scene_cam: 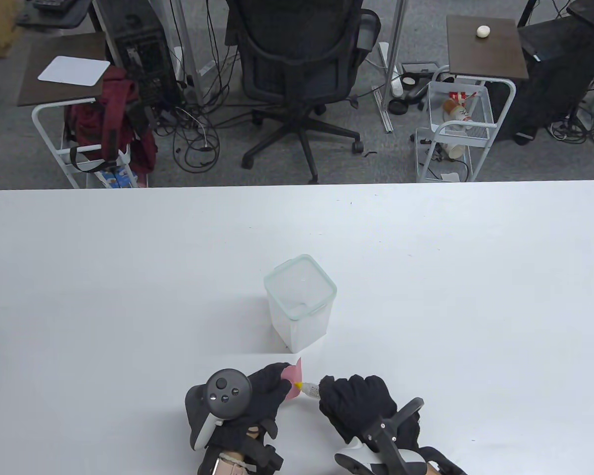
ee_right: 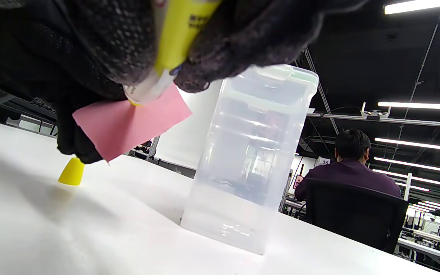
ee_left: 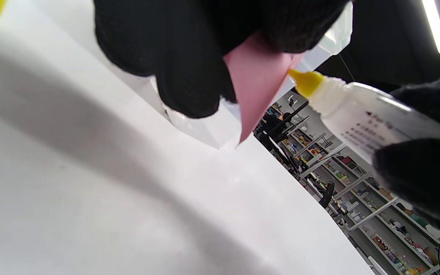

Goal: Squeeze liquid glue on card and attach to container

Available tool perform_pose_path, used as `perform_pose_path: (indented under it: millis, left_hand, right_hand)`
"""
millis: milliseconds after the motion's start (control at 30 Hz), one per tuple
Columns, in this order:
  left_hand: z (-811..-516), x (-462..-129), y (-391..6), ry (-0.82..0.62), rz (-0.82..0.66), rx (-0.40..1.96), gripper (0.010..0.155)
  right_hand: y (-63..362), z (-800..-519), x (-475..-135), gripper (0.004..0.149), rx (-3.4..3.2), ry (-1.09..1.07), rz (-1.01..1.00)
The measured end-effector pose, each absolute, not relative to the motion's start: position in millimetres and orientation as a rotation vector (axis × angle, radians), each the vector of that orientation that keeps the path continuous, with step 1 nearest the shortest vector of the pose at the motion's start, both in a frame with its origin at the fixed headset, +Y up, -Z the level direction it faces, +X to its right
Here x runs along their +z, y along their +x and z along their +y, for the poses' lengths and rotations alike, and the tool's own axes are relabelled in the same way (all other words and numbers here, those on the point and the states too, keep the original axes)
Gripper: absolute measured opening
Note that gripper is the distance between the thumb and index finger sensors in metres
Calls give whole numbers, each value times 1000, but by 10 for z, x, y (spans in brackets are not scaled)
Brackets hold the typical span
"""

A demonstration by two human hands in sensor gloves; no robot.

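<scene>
From above, the left hand pinched the card near the container; the right hand gripped the glue. Left wrist: nozzle touched the card. Right wrist: a cap stood on the table.

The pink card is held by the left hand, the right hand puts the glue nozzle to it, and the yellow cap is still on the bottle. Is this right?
Not the cap: in the right wrist view the yellow cap stands on the table, off the glue bottle. The left hand does hold the pink card, and the right hand the bottle.
</scene>
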State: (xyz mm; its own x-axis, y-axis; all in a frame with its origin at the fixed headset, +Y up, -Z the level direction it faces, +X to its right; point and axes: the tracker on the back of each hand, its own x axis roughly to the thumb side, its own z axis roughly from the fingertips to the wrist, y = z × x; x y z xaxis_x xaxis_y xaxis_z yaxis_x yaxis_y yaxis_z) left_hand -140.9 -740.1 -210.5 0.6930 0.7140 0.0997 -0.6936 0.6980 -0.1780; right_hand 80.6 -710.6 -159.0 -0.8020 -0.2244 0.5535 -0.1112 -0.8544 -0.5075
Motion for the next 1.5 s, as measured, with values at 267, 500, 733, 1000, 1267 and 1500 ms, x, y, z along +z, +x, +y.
perform_pose_path:
  millis: [267, 500, 733, 1000, 1267, 1500]
  left_hand:
    - [-7401, -2105, -1417, -128, -158, 796, 42]
    - [-7401, -2106, -1410, -132, -163, 791, 42]
    - [-7401, -2106, -1411, -131, -165, 793, 42]
    - [-7401, -2106, -1411, -129, -165, 798, 42]
    - [-7401, -2106, -1414, -131, -167, 797, 42]
    - [-7399, -2106, -1424, -128, -165, 802, 42]
  right_hand:
    - [827, -7113, -1610, 49, -2834, -918, 809]
    - [818, -7110, -1599, 48, -2812, -947, 812]
    - [805, -7112, -1588, 46, -2799, -974, 815]
    - [790, -7111, -1583, 46, -2788, -996, 805]
    - [795, -7101, -1579, 45, -2798, -953, 844]
    - [782, -7129, -1583, 46, -2798, -985, 808]
